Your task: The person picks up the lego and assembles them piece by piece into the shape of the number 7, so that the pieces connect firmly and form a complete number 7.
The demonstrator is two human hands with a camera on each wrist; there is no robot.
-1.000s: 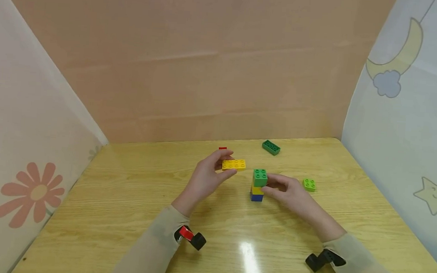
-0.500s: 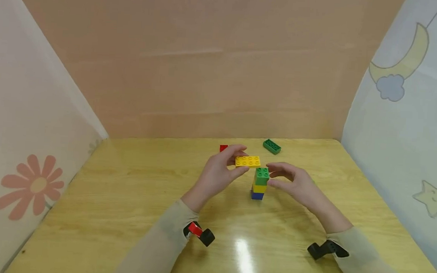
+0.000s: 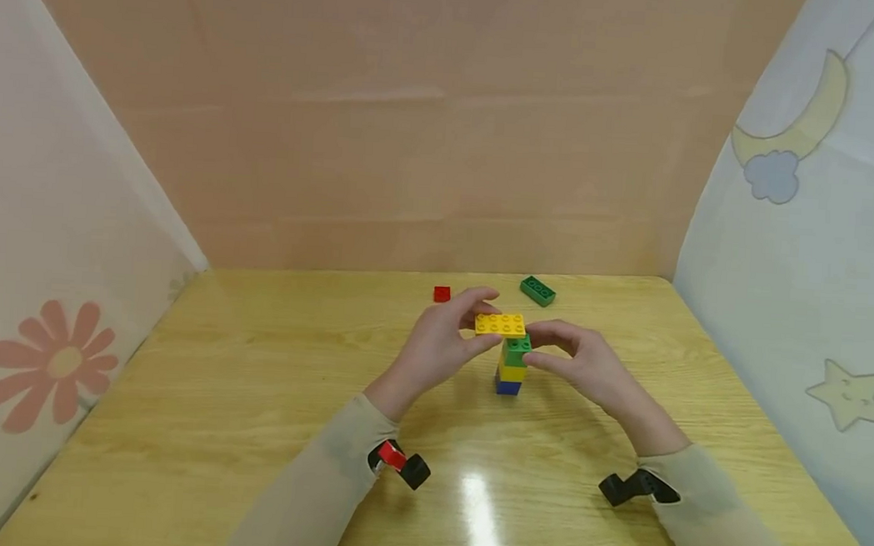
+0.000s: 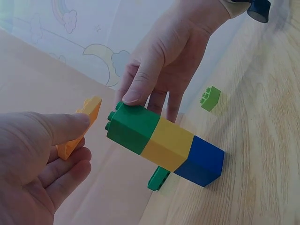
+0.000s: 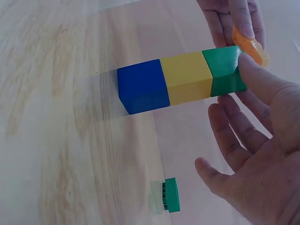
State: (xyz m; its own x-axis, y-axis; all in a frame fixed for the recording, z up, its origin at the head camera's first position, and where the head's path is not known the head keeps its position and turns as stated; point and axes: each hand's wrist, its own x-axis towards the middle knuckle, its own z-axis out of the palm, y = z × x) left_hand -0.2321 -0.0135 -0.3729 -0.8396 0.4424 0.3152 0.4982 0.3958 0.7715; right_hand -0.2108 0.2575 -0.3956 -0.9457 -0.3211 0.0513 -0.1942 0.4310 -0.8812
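Head view, middle of the frame: your left grip (image 3: 436, 348) pinches the thin yellow brick (image 3: 500, 325) between thumb and fingers, studs up, over the top of the stack (image 5: 187, 77). Just right of it, your right grip (image 3: 581, 365) has thumb and finger closed on the green block (image 3: 516, 357), the stack's top piece. Left wrist view shows a gap between the thin yellow brick and the green studs, so the two look apart. To line them up well, level the thin yellow brick, match its underside to the studs, and hold your right thumb below the stud line so it isn't trapped. Any push is best sent straight down through the yellow block (image 3: 512, 373) and the blue block (image 3: 508, 388), which stands on the worktop (image 3: 247, 428); bearing on an overhanging end could tip it. For room, the worktop runs wide across the left of the frame; the lime brick (image 4: 210, 98) sits beyond your right grip, right side of the left wrist view. Farther up, the red brick (image 3: 441, 294) and dark green brick (image 3: 538, 291) lie near the far edge, with the tan backdrop (image 3: 445, 140) behind.
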